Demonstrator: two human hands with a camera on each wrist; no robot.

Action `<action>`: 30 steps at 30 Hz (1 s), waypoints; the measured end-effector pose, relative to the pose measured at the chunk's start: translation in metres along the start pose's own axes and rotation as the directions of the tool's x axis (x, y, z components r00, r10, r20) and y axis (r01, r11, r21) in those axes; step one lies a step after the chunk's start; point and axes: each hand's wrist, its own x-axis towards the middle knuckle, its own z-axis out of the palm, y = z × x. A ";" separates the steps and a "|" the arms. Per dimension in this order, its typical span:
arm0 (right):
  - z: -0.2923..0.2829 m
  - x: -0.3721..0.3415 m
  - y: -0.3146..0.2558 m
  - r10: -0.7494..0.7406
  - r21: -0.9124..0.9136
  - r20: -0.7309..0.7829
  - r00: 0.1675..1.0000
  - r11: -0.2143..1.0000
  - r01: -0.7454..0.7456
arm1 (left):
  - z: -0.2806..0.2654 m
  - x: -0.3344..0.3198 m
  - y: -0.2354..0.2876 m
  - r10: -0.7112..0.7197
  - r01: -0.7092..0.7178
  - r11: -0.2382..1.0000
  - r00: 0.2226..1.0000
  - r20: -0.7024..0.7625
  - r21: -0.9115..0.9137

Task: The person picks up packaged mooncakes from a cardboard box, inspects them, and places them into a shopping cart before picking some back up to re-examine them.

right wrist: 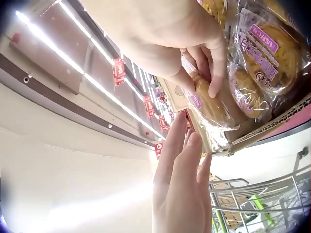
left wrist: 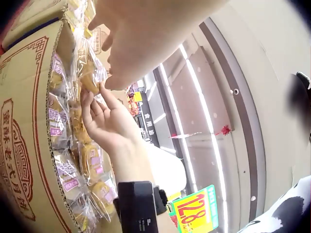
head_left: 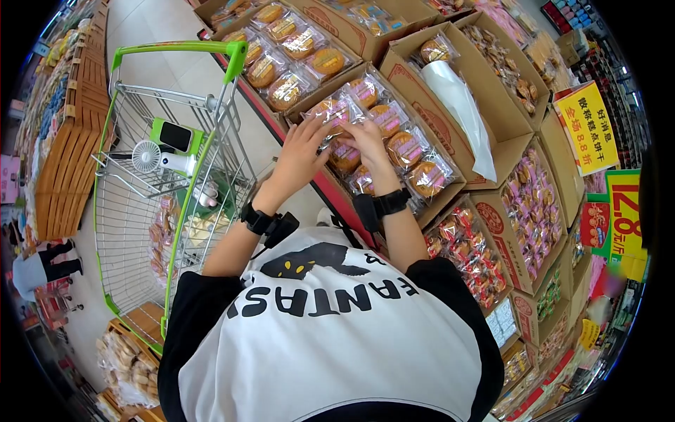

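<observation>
With the thumb and fingers of my right hand I pinch a clear-wrapped mooncake with a purple label. It stands tilted on edge over an open cardboard box. My left hand is beside it, fingers extended, palm turned down over the box in the head view. From the right wrist view, the left hand's fingertips reach close to the wrapper's lower edge. Several more wrapped mooncakes lie in rows in the same box, partly hidden by my hands.
A green-handled shopping cart stands at the left, with a small white fan in it. Neighbouring boxes hold other wrapped pastries. A plastic bag roll lies in the box behind. Yellow price signs stand at the right.
</observation>
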 end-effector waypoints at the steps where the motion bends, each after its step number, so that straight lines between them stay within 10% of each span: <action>1: -0.001 0.006 0.004 0.031 -0.025 0.014 0.999 0.999 -0.030 | 0.005 -0.001 -0.001 -0.002 0.002 1.000 1.000 -0.001 0.001; 15: 0.004 0.023 0.031 -0.017 -0.061 -0.048 0.999 0.998 0.014 | 0.055 0.004 -0.032 -0.029 0.026 0.936 1.000 0.001 0.352; 18: 0.002 0.011 0.020 -0.235 -0.471 -0.136 0.962 0.870 0.146 | 0.059 0.007 -0.029 -0.027 0.024 0.902 1.000 -0.001 0.431; 20: 0.004 -0.001 0.009 -0.652 -0.841 0.049 0.757 0.382 0.383 | 0.062 0.008 -0.027 -0.043 0.037 0.893 0.999 0.002 0.449; 30: -0.001 -0.002 0.023 -0.489 -0.929 0.298 0.820 0.049 0.366 | 0.049 0.004 -0.037 -0.042 0.013 0.946 0.996 0.084 0.323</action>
